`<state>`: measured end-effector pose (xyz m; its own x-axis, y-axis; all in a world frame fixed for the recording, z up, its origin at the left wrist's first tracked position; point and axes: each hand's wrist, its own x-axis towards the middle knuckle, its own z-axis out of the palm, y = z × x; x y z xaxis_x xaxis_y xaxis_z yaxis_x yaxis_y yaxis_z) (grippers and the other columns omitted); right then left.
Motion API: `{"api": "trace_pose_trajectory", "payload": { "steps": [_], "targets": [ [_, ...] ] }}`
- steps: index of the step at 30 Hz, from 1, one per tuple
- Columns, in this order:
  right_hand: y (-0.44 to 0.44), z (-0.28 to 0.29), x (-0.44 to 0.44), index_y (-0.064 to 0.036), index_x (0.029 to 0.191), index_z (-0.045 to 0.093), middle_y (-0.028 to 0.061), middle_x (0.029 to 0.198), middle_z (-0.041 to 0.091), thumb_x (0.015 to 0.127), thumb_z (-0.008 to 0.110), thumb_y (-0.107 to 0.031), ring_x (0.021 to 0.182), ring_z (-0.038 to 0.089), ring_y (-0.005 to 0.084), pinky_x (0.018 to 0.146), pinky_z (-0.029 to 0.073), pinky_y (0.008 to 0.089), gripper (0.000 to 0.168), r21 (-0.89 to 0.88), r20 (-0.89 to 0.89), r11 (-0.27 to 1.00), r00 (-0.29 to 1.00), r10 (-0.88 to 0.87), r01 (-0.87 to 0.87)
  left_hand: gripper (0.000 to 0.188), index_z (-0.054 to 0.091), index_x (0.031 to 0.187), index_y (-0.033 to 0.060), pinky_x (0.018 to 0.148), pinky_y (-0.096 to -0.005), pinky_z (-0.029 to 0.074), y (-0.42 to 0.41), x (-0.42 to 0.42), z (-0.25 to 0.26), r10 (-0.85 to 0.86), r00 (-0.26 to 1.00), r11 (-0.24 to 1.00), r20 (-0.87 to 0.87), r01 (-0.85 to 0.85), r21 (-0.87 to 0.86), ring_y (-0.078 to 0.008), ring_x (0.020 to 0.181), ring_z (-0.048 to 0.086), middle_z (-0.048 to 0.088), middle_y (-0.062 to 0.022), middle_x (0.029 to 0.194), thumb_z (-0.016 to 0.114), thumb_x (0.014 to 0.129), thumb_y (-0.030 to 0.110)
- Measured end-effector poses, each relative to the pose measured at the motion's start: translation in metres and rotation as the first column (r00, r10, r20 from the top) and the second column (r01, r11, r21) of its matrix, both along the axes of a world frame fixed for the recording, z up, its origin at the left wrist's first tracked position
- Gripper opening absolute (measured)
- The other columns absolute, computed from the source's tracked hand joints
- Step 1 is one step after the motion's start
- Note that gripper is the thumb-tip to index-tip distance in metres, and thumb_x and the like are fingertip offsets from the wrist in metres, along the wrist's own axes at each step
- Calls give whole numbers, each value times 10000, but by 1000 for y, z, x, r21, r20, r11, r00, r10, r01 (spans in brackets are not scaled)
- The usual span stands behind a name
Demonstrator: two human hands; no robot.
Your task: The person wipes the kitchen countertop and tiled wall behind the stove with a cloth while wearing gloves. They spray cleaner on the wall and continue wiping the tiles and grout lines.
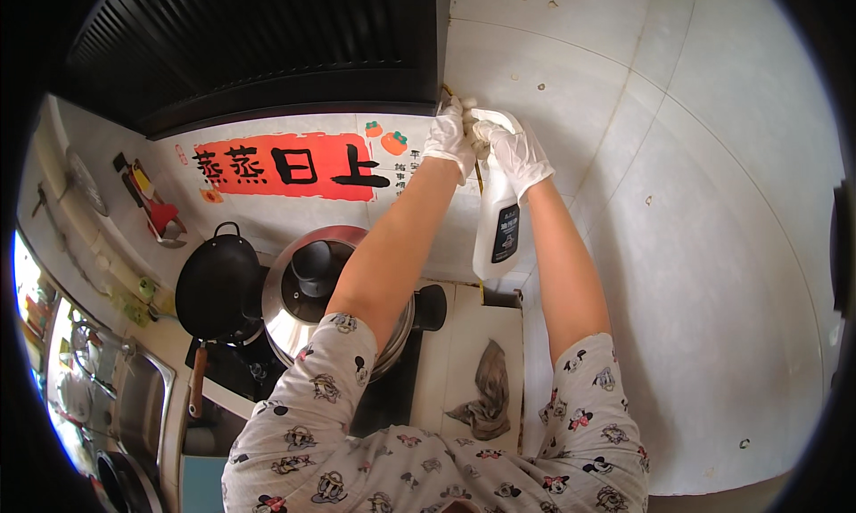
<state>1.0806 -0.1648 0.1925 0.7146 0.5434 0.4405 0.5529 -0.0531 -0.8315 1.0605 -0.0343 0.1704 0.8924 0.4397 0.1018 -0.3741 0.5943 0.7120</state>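
Observation:
Both hands wear thin white gloves and are raised to the tiled wall, beside the lower right corner of the black range hood (pixel 287 101). My left hand (pixel 449 135) has its fingertips around a yellow gas hose (pixel 479 178) by the hood's edge; its exact hold is partly hidden. Closed around the neck of a white spray bottle (pixel 496 238) with a dark label is my right hand (pixel 511 145). The bottle hangs down in front of the wall. A pale, bunched thing, perhaps a cloth or glove fingers, lies between the hands.
A large lidded pot (pixel 314 292) and a black wok (pixel 219 285) stand on the stove below. On the counter lies a crumpled grey-brown rag (pixel 490 392), near a dark opening (pixel 501 297). Utensils (pixel 157 205) hang at left, above a sink (pixel 142 392).

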Motion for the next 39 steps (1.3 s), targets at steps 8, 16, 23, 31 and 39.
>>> {"api": "trace_pose_trajectory", "payload": {
  "steps": [8, 16, 23, 31, 39],
  "targets": [
    [4, 12, -17, -73, 1239, 717, 87, 972, 750, 918, 666, -294, 863, 680, 169, 750, 537, 344, 394, -71, 218, 995, 975, -54, 71, 371, 595, 1232, 148, 755, -385, 580, 11, 39, -19, 146, 958, 989, 247, -141, -38, -220, 916, 675, 678, -69, 1062, 483, 1057, 456],
    [8, 25, 2, -42, 1201, 728, 110, 1005, 758, 910, 671, -309, 871, 690, 190, 785, 538, 341, 399, -90, 66, 995, 998, -23, 29, 352, 658, 1064, 118, 774, -368, 584, -6, 22, -6, 23, 961, 972, 276, 44, -232, -211, 868, 693, 713, -50, 949, 512, 1059, 438],
    [-6, 0, 3, -96, 1209, 711, 208, 1014, 731, 908, 646, -367, 898, 716, 356, 791, 556, 412, 410, 53, 290, 997, 954, -70, 56, 491, 637, 1096, 116, 773, -353, 527, -8, 27, -13, 207, 976, 974, 65, -212, 85, -194, 838, 633, 660, -42, 952, 412, 1068, 551],
    [-16, 1, -10, -69, 1232, 704, 130, 1001, 745, 912, 666, -286, 829, 685, 222, 767, 540, 352, 389, -181, 244, 977, 968, -62, 108, 418, 587, 1337, 133, 888, -338, 537, 3, 37, -48, 92, 990, 995, 106, -96, 33, -178, 1013, 639, 674, -37, 1151, 458, 1080, 436],
    [-32, -6, -12, -37, 1124, 727, 160, 889, 741, 894, 653, -342, 851, 710, 298, 791, 539, 396, 389, -63, 144, 992, 985, -100, 110, 416, 634, 1156, 94, 754, -341, 539, -14, 30, -34, 136, 972, 986, 194, -113, -126, -181, 820, 628, 654, -27, 941, 540, 1046, 484]
  ]
}}
